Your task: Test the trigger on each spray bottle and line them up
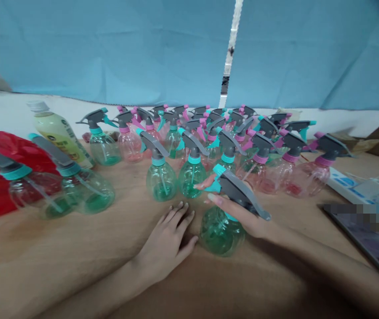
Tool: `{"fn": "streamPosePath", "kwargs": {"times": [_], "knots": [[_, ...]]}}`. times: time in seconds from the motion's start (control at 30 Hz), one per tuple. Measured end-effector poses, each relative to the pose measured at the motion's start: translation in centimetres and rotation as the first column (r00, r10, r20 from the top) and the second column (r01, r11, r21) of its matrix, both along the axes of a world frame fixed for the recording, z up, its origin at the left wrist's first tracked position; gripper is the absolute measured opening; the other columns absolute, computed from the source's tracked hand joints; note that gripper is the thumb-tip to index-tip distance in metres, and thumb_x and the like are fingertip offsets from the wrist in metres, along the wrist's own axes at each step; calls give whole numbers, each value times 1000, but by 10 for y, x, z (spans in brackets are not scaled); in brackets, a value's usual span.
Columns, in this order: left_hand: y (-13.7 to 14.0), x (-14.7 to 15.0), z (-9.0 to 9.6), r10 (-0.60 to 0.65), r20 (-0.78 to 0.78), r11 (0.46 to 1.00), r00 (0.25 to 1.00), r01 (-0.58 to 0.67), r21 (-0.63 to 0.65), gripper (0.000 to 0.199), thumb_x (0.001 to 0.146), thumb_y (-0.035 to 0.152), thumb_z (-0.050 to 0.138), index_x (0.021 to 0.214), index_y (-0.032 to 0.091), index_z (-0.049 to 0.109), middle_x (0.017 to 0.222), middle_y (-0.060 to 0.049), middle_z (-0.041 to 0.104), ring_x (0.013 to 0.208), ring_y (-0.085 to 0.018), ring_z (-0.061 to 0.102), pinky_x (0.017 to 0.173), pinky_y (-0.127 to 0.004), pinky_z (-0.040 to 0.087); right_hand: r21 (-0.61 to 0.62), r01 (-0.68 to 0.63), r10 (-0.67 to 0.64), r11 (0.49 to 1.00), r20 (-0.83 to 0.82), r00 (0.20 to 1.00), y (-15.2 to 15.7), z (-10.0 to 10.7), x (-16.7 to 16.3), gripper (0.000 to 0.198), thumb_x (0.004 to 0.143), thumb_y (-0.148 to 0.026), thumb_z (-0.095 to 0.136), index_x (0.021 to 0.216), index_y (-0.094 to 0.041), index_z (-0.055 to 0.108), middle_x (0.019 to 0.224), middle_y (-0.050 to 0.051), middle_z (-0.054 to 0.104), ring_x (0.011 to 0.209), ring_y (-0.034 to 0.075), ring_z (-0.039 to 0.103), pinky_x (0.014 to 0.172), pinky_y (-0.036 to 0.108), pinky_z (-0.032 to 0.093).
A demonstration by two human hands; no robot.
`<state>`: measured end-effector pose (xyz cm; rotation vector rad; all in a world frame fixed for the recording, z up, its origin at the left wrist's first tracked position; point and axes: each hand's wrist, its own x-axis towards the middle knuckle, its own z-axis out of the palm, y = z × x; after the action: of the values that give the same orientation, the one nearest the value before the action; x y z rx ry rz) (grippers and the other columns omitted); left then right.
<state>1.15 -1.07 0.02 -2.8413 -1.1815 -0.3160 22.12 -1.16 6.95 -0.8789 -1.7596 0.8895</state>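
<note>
Right hand: grasping the sprayer (222, 241) by its neck; right hand (244, 217) has thumb on the near side, fingertips showing past the trigger (213, 185).
Left hand: released, nothing in it; left hand (168, 237) lies palm down on the desk (110, 257), thumb tip just beside the sprayer's body.
Sprayer's place: near part of the desk, right of the left hand, near side of the row (192, 179). Whether its base touches the wood, cannot tell.
Neck hold: best kept firm around the collar (232, 216); pressure on the trigger could spray, I judge.
Free hand: well placed to steady the round body if it swings; light touch, thin plastic by the look.
Clearance: lift before shifting far or right, since heads there crowd and could snag.
Body: clear, green-tinted, squat and rounded, darker green low down. Liquid or just tint, cannot tell.
Head: grey, long back sloping down to the right; teal nozzle (219, 169), trigger and collar.
Stance: roughly upright, nozzle toward far left.
</note>
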Motion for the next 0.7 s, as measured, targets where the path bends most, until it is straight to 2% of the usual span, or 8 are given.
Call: {"fn": "streamPosePath", "kwargs": {"times": [0.1,0.27,0.4,0.5,0.7], "knots": [[-1,-1,-1,5,-7,1000,1000,-5,10,52,94,39,48,134,7,45,140,-17,45,131,-29,38,105,-48,34,-3,-9,9,1000,-18,1000,1,1,0,13,89,-36,52,97,-26,56,67,-3,48,51,11,39,65,31,45],[-1,-1,-1,1,11,1000,1000,-2,28,52,94,40,48,134,8,46,139,-17,46,130,-29,39,105,-46,34,-22,-16,16,1000,5,1000,1,3,2,14,89,-38,53,88,-25,56,59,-6,38,52,12,41,64,30,44],[0,-1,-1,4,34,1000,999,-5,23,52,93,40,48,133,8,45,139,-16,47,131,-28,39,106,-45,34,-8,0,1,1000,35,999,1,6,3,18,88,-41,53,86,-23,57,60,-4,44,63,14,50,62,29,43],[0,-1,-1,4,40,1000,999,-4,20,51,93,40,48,133,8,46,138,-17,47,131,-28,39,106,-45,34,9,-10,9,1000,66,998,2,7,3,22,87,-42,54,81,-22,57,66,-2,51,65,13,52,60,27,42],[0,-2,-2,-1,34,999,999,0,37,51,94,41,47,134,10,45,139,-16,47,130,-28,40,105,-46,34,18,14,-14,1000,-17,1000,5,-1,0,29,86,-48,53,77,-21,57,67,-1,52,63,13,52,57,26,43]]}}
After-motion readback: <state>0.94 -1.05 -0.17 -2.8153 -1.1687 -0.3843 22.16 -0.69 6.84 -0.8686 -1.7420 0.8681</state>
